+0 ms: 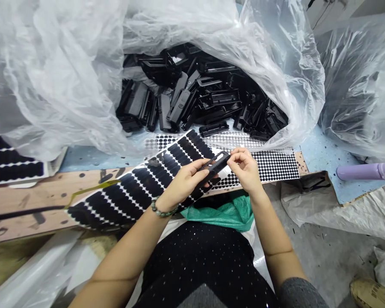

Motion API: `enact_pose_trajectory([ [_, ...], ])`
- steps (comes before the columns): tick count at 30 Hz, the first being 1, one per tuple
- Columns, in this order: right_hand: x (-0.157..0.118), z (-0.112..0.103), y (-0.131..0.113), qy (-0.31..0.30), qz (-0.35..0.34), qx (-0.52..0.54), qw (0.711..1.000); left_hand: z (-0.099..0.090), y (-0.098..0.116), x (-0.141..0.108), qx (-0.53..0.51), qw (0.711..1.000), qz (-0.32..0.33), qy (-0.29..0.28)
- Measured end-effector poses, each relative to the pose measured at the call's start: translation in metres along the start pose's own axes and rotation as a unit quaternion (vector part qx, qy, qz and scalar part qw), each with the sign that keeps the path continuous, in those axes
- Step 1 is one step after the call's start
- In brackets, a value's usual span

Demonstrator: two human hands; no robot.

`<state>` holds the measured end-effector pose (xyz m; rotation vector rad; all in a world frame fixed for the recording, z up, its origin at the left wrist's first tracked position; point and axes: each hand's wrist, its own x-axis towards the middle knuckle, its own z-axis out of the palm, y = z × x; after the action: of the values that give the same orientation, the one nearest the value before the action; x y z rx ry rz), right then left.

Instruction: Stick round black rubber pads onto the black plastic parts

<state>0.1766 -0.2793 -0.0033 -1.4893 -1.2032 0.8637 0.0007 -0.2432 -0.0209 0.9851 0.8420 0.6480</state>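
My left hand (188,179), with a beaded bracelet on the wrist, grips a long black plastic part (218,164) that has a slot along it. The part is tilted, its far end pointing up and to the right. At that far end my right hand (245,169) is closed in a pinch; whatever lies between its fingertips is too small to make out. Beneath my hands lie a sheet of black oblong stickers (141,182) and a sheet of small black round stickers (276,164). Behind them, a clear plastic bag (291,72) lies open around many similar black parts (179,102).
Another sticker sheet (13,158) lies at the far left. A purple bottle (359,171) rests on the blue surface at right, near another filled plastic bag (362,85). Green woven sacking (231,214) hangs at the table's front edge. A yellow strap (93,187) crosses the wooden edge.
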Motion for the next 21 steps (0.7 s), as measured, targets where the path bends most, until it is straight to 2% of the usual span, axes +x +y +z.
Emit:
enact_pose_trajectory([
  [9,-0.007,0.003,-0.002,0.039,-0.023,-0.056,0.997,0.005,-0.003,-0.005,0.031,0.999,0.027,0.014],
  [12,-0.011,0.006,-0.002,0.096,-0.016,-0.060,0.993,0.010,-0.006,-0.005,0.007,0.999,0.036,0.038],
  [14,-0.012,0.008,0.000,0.127,0.005,-0.015,0.992,0.012,-0.008,-0.005,-0.013,0.998,0.034,0.046],
  [15,-0.011,0.010,0.002,0.122,0.021,0.019,0.992,0.013,-0.010,-0.005,-0.019,0.998,0.031,0.043],
  [18,-0.010,0.012,0.008,0.057,0.067,0.106,0.990,0.011,-0.012,-0.004,-0.006,1.000,0.025,0.011],
  [21,-0.011,0.006,0.015,0.035,0.089,0.122,0.988,0.004,-0.012,0.010,0.082,0.995,0.059,-0.014],
])
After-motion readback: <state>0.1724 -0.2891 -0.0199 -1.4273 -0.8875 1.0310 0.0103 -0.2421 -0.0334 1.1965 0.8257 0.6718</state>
